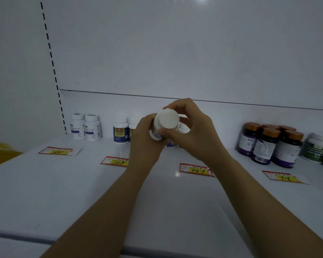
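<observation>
Small white round plastic bottle (166, 121) held in air above white shelf (82, 183), between both hands. Long axis tilted, flat end toward camera (cap or base, cannot tell). Left hand (145, 140) wraps far end; right hand (192, 131) pinches near end.

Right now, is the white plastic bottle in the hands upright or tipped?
Tipped. The white plastic bottle lies slanted between left hand and right hand, one flat round end facing the camera, above the white shelf.
</observation>
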Available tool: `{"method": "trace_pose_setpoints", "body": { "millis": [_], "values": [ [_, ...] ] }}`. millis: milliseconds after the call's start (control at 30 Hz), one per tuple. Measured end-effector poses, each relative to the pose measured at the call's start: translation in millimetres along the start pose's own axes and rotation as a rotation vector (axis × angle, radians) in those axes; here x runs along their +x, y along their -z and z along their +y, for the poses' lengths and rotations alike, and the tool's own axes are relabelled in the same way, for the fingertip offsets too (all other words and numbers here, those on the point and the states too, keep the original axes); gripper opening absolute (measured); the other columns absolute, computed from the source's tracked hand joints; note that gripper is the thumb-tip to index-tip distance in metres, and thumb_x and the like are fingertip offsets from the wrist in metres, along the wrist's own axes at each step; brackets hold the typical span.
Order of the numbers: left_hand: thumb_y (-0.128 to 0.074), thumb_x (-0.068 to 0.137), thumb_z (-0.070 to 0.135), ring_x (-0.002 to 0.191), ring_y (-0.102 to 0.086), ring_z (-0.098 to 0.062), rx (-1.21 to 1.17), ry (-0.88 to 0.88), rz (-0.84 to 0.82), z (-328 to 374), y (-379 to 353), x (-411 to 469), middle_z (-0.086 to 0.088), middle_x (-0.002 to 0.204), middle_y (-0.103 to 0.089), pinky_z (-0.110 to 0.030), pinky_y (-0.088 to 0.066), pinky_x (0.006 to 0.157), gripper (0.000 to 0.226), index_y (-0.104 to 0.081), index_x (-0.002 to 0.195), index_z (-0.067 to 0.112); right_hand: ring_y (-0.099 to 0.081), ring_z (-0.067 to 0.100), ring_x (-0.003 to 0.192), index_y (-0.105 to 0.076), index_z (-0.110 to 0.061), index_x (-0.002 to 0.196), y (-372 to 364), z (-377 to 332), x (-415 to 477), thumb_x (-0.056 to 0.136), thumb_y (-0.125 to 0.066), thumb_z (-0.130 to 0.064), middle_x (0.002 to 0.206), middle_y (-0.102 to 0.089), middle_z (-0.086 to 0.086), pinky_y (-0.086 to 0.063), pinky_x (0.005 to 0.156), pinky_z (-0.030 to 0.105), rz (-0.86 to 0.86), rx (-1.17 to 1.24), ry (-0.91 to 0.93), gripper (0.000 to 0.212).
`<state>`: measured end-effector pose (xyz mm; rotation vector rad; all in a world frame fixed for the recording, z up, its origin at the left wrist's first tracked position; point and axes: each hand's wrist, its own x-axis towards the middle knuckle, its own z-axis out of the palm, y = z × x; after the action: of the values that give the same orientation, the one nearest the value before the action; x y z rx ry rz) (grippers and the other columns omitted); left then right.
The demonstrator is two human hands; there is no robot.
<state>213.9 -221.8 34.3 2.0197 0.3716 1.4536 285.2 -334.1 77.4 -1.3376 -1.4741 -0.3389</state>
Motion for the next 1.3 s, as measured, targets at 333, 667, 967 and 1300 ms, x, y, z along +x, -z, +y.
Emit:
{"method": "trace_pose_setpoints", "body": {
  "millis": [333,667,967,1300],
  "values": [
    [-0.07,0.079,0.032,0.097,-0.068,-0.019,-0.413,0.577,-0.629,22,2,-1,-0.003,0.104,-0.071,-0.03,-0.055,0.085,0.036,-0.064,0.111,0.017,-0.071,0.013,0.075,-0.068,-0.012,0.097,28,18,4,0.078,-0.066,-0.051,0.084,-0.073,0.0,-0.057,0.065,0.023,-0.055,0.072,-0.671,0.043],
    [-0.059,0.073,0.061,0.06,-0.063,-0.021,-0.509,0.841,-0.687,29,12,-1,-0.01,0.07,-0.07,-0.029,-0.051,0.063,0.052,-0.068,0.092,0.014,-0.067,0.027,0.087,-0.064,-0.004,0.099,25,25,-1,0.087,-0.062,-0.044,0.103,-0.067,0.021,-0.06,0.074,0.033,-0.112,0.429,-1.138,0.041],
    [-0.064,0.075,0.055,0.068,-0.068,-0.021,-0.441,0.77,-0.72,26,8,-3,-0.011,0.084,-0.074,-0.032,-0.054,0.074,0.048,-0.067,0.101,0.015,-0.069,0.023,0.076,-0.064,-0.007,0.102,26,30,0,0.083,-0.067,-0.044,0.096,-0.07,0.017,-0.06,0.062,0.029,-0.105,0.398,-1.166,0.042],
    [-0.073,0.076,0.038,0.067,-0.059,0.006,-0.09,0.36,-0.554,19,-1,-5,0.016,0.077,-0.064,-0.006,-0.046,0.057,0.016,-0.061,0.085,0.031,-0.07,0.02,0.078,-0.068,-0.013,0.084,26,27,9,0.085,-0.058,-0.052,0.082,-0.072,0.002,-0.057,0.076,0.031,-0.113,-0.118,-0.764,0.039]
  ]
}}
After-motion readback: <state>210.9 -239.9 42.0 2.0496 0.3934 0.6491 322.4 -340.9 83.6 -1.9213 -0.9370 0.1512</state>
